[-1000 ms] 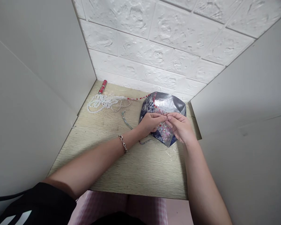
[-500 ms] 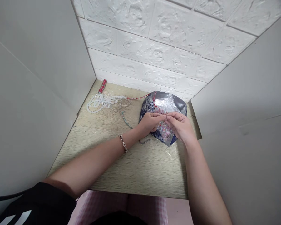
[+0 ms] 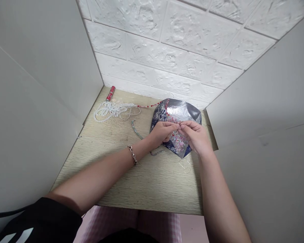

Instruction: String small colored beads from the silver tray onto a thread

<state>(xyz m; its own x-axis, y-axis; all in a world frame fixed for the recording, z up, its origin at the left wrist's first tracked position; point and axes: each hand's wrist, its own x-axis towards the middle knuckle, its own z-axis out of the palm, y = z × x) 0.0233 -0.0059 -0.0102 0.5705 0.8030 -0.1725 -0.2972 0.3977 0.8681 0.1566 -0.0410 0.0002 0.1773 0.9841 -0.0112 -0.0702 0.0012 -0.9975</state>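
Here we are, both hands together over the loose beads; the left hand and the right hand are drawn narrow, thumbs and forefingers pinched tip to tip; whatever sits in that pinch is too small for us to make out. The beads lie in the foil-lined bag, right under our fingers; for work this fine, we'd do best with a light pinch, steady wrists and fingertips low over the bag, so that anything dropped lands back among the beads.

And what textures; crinkled, shiny silver lining, dark blue patterned outside, tiny pink, red and clear beads; a red-and-clear bead strand runs over the rim towards white bead strands, looped in a soft tangle; beside them, a glossy red cylinder; nearer us, a slim blue-grey bead strand curves across the wood-grained table, partly hidden by our left arm.
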